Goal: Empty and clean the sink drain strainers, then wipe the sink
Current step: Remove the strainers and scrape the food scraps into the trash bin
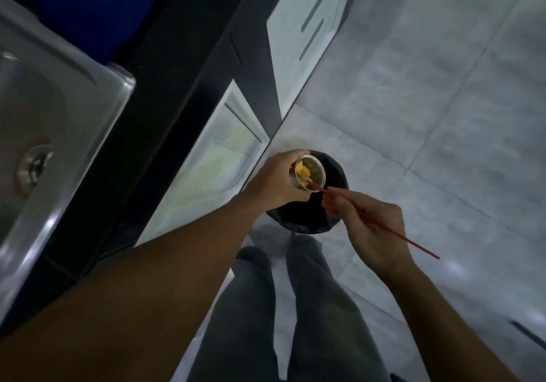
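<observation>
The small metal drain strainer was shaped like a little cup with holes in its bottom. Inside it were some yellow bits of food, pushed up against the side closest to the left hand. The strainer was tipped so its open top faced up toward the camera.

Right under the strainer stood a round trash bin with a black bag in it. What was inside the bin was too dark to see.

The left hand gripped the strainer, with the fingers curled round its outside and the thumb by the rim. The right hand was just beside it, a little lower in the view. It pinched a thin red stick between its bent fingers (much like holding a pencil). The tip of the stick reached over the rim and into the strainer, touching the yellow bits. The long end stuck out behind the hand.

Both hands were over the bin, well apart from the steel sink at the left edge. The sink's drain hole was open, with a rusty brown ring round it. A black counter edge ran beside the sink, with pale cupboard doors below it. The person wore grey trousers and stood on grey floor tiles.
</observation>
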Available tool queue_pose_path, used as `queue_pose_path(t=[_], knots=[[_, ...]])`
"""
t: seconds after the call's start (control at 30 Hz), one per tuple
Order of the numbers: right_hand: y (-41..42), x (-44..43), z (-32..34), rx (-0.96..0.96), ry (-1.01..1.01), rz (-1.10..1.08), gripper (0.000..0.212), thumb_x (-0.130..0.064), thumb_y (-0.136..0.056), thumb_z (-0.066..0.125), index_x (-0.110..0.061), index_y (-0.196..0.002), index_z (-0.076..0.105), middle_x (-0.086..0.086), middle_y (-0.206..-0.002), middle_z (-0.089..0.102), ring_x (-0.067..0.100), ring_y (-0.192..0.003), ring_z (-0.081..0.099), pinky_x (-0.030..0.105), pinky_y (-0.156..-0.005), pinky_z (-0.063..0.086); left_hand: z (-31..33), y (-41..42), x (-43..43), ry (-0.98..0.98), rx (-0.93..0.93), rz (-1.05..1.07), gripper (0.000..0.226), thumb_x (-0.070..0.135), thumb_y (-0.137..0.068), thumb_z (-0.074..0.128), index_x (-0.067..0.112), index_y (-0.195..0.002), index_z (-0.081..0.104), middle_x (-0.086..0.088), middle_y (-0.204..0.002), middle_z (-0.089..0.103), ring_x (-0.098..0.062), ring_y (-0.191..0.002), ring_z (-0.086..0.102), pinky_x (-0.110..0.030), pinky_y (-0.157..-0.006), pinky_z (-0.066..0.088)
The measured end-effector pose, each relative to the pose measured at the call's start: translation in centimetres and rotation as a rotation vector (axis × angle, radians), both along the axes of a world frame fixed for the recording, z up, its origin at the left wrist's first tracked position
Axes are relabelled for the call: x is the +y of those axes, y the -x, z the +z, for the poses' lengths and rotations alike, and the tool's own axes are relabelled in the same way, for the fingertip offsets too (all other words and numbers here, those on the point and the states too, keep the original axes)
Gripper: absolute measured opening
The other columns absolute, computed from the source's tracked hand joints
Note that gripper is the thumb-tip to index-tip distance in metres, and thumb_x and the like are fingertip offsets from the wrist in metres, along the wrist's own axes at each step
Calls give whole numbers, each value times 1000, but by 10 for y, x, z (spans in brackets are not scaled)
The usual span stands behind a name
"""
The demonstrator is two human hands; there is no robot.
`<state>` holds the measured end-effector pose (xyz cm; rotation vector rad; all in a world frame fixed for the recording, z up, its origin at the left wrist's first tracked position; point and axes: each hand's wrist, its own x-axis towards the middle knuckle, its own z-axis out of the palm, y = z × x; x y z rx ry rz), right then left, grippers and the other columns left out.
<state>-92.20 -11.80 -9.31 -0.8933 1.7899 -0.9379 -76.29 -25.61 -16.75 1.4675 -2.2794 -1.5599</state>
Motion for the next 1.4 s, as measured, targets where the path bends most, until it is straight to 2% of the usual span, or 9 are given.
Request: queue_pose_path(t=[0.23, 0.5, 0.63, 0.73, 0.87, 1.0, 1.17, 1.27, 1.4], knots=[[3, -27, -78, 30, -105, 131, 27, -28, -101, 57, -17, -119, 74, -2, -108, 76, 12, -101, 72, 39, -95, 59, -60, 7, -6, -28, -57, -81, 84, 21, -61, 91, 19, -137, 55, -1, -133, 63, -16, -120, 59, -27, -100, 48], [9, -19, -138, 73, -126, 135, 25, -22, -102, 58, -43, -106, 71, -26, -93, 70, -2, -94, 68, 18, -90, 57, -114, 7, -5, -76, -194, -80, 85, 26, -62, 90, 21, -139, 53, -2, -134, 60, -21, -125, 56, -44, -105, 50], [8, -6, -154, 101, -150, 84, 26, -25, -101, 57, -48, -105, 68, -26, -94, 69, -1, -96, 68, 19, -89, 58, -130, 9, 1, -65, -238, -103, 81, 28, -63, 89, 22, -136, 52, -1, -130, 59, -21, -123, 54, -41, -104, 50], [3, 2, -160, 97, -144, 36, 22, -25, -101, 58, -39, -111, 72, -17, -100, 73, 0, -98, 70, 27, -90, 60, -135, 9, 6, -41, -257, -79, 80, 26, -64, 89, 21, -135, 52, -1, -130, 58, -21, -124, 51, -33, -102, 46], [-6, 3, -162, 54, -96, 48, 24, -23, -102, 57, -35, -117, 71, -15, -106, 74, 1, -103, 69, 27, -91, 60, -135, 8, 8, -53, -278, -98, 81, 25, -63, 88, 22, -135, 52, -1, -131, 56, -21, -125, 50, -37, -104, 47], [-9, 1, -164, 53, -196, 20, 22, -27, -102, 56, -35, -115, 72, -9, -111, 73, 8, -107, 68, 34, -94, 60, -134, 2, 10, -74, -278, -91, 79, 23, -65, 88, 22, -135, 52, -1, -132, 54, -20, -125, 49, -33, -100, 45], [-8, 5, -157, 74, -139, -50, 22, -22, -101, 57, -36, -109, 72, -6, -102, 75, 10, -100, 71, 35, -92, 61, -130, -5, 11, -73, -292, -72, 77, 22, -64, 88, 25, -132, 53, -1, -133, 53, -21, -125, 49, -37, -101, 47], [-9, 6, -153, -20, -91, -81, 28, -23, -99, 57, -48, -103, 68, -10, -100, 76, 8, -98, 73, 30, -90, 60, -127, -4, 12, -85, -314, -64, 77, 22, -64, 87, 26, -132, 53, -2, -132, 51, -22, -122, 51, -42, -102, 50], [-14, 3, -158, -119, -93, -33, 25, -24, -100, 57, -44, -107, 71, -8, -105, 77, 9, -102, 73, 35, -91, 61, -125, -1, 13, -83, -285, -82, 75, 19, -65, 86, 23, -132, 54, -3, -132, 51, -22, -125, 47, -42, -105, 46]])
